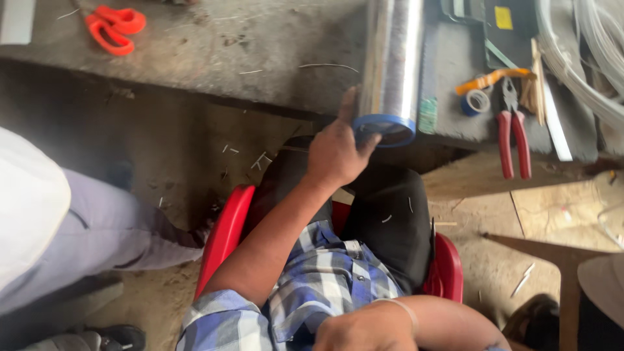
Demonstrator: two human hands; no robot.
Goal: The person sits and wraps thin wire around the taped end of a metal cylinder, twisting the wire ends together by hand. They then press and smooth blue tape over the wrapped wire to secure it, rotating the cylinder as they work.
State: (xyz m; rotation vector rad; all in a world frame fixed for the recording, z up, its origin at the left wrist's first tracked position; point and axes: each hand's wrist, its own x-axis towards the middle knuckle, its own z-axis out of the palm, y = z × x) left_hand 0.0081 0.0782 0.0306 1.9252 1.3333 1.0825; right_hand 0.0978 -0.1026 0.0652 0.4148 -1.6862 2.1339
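Note:
My left hand [335, 153] is shut on the near end of a long roll of shiny clear film [392, 58] with a blue core rim. The roll lies across the front edge of a grey worktable [227, 52] and sticks out over my lap. My right hand [367, 328] rests low against my checked shirt at the bottom of the view, back of the hand up and fingers curled under. A thin band circles its wrist. Whether it holds anything is hidden. I sit on a red plastic chair [224, 234].
Orange scissors [114, 27] lie at the table's far left. Right of the roll are red-handled pliers [513, 133], a small tape roll [478, 101], an orange-handled tool [491, 79] and white cables [585, 58]. Another person's grey-trousered leg [97, 227] stands at left. A wooden piece [559, 253] sits at right.

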